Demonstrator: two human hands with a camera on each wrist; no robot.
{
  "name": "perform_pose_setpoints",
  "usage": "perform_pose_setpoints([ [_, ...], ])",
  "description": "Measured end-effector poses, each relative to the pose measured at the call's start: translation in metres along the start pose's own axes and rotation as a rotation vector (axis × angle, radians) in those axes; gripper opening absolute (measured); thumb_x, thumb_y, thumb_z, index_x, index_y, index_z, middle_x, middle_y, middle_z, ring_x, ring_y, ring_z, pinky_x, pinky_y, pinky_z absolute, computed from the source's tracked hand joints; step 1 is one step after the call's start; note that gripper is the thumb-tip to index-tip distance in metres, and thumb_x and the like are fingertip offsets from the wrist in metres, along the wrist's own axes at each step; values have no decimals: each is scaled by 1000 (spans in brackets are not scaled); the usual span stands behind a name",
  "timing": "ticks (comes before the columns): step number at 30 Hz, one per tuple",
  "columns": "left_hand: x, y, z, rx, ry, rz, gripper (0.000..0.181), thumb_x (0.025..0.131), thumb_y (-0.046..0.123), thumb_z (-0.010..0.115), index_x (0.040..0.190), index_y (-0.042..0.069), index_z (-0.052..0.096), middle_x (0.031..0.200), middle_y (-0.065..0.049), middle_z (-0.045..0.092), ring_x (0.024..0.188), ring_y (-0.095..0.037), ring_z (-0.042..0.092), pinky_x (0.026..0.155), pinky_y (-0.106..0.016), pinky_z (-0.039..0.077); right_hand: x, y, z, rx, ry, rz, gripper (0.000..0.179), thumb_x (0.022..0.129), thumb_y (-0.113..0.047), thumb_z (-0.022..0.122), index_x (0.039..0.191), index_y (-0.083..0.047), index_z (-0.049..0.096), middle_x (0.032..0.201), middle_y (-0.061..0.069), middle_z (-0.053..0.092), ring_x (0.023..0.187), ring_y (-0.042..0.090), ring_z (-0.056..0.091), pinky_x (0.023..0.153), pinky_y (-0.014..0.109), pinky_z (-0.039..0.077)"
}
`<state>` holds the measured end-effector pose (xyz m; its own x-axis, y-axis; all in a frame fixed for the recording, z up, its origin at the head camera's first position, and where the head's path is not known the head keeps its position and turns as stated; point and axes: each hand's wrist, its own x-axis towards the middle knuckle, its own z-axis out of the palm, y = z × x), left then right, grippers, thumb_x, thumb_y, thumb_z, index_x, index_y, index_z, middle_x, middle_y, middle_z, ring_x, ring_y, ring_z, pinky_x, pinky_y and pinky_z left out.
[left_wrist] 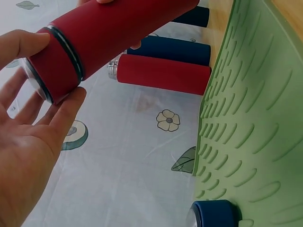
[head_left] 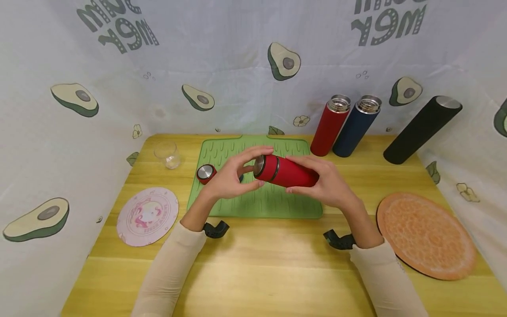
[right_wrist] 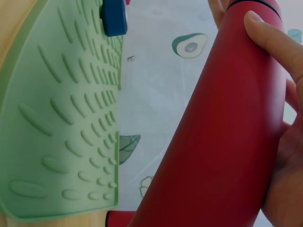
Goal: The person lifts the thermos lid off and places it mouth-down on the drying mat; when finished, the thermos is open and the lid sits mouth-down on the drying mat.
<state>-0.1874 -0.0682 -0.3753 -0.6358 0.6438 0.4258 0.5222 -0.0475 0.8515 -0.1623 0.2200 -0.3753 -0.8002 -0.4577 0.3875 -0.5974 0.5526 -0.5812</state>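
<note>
A red thermos (head_left: 295,172) with a steel-topped red lid (head_left: 270,168) is held tilted above the green drying mat (head_left: 293,207). My right hand (head_left: 330,182) grips its body, thumb along one side as the right wrist view shows. At the lid end, my left hand (head_left: 233,176) pinches the lid between thumb and fingers; a dark ring marks the seam between lid and body. On the mat, a loose red lid (head_left: 206,173) lies left of my left hand. A blue lid (left_wrist: 215,213) also rests there, mostly hidden behind that hand in the head view.
Behind the mat, to the right, stand a lidless red thermos (head_left: 330,127), a lidless blue thermos (head_left: 356,127) and a black thermos (head_left: 420,132). A clear glass (head_left: 168,155) and a pink round placemat (head_left: 147,216) are on the left, an orange round mat (head_left: 425,235) on the right.
</note>
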Motion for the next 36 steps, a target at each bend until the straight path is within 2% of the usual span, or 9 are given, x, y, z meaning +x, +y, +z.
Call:
perform_pose_setpoints([
  [4, -1, -2, 0, -23, 13, -33, 64, 90, -3, 73, 149, 9, 52, 152, -5, 49, 131, -20, 52, 105, -38, 56, -2, 0, 1, 18, -18, 22, 74, 75, -27, 95, 141, -20, 64, 126, 4, 71, 107, 19, 65, 77, 34, 61],
  [9, -1, -3, 3, 14, 84, -118, 61, 90, 14, 79, 146, 21, 57, 143, 0, 58, 116, -21, 64, 95, -37, 61, -4, 1, 1, -2, -12, 28, 74, 75, -26, 95, 141, -20, 64, 126, 4, 71, 107, 20, 64, 77, 35, 61],
  [14, -2, -3, 4, 54, 113, -172, 65, 88, 19, 83, 147, 29, 56, 145, 6, 57, 119, -18, 66, 98, -33, 60, -7, 1, -1, -8, -13, 40, 74, 75, -27, 94, 142, -22, 63, 127, 4, 70, 108, 20, 63, 77, 36, 61],
  [17, -3, -2, 4, 62, 75, -133, 81, 84, 11, 85, 154, 26, 47, 155, 7, 48, 133, -16, 56, 108, -34, 54, -9, 1, -1, -6, -11, 48, 74, 75, -28, 94, 142, -23, 63, 127, 3, 70, 107, 19, 63, 76, 35, 61],
  [20, -3, -2, 5, 39, 22, -56, 89, 80, -1, 85, 157, 15, 42, 165, 1, 36, 147, -18, 42, 116, -40, 47, -11, 2, -2, -4, -4, 52, 74, 75, -27, 95, 142, -23, 64, 125, 3, 70, 105, 19, 64, 76, 33, 60],
  [23, -3, -2, 5, 3, -14, 5, 81, 81, -10, 80, 152, 3, 45, 168, -9, 30, 152, -23, 34, 119, -48, 43, -11, 1, -3, 1, 2, 51, 74, 74, -26, 95, 141, -23, 64, 124, 3, 71, 104, 18, 64, 75, 32, 60],
  [26, -3, -2, 4, -39, -26, 33, 67, 83, -16, 73, 145, -3, 50, 167, -14, 31, 152, -26, 35, 120, -49, 41, -10, 1, -3, 8, -5, 49, 75, 74, -26, 95, 141, -22, 64, 125, 3, 71, 104, 18, 64, 75, 32, 60],
  [31, -5, -5, -2, -88, -21, 36, 57, 88, -17, 68, 141, -4, 56, 161, -13, 41, 150, -26, 39, 117, -45, 46, -7, 0, -1, 14, -24, 49, 75, 74, -28, 95, 142, -22, 64, 126, 3, 70, 106, 18, 64, 76, 33, 60],
  [36, -3, -6, -3, -78, 59, -59, 59, 90, 1, 76, 146, 8, 58, 150, -4, 54, 132, -25, 55, 101, -42, 58, -5, -2, -1, 9, -18, 62, 74, 74, -28, 95, 142, -21, 64, 126, 4, 71, 106, 19, 64, 76, 34, 60],
])
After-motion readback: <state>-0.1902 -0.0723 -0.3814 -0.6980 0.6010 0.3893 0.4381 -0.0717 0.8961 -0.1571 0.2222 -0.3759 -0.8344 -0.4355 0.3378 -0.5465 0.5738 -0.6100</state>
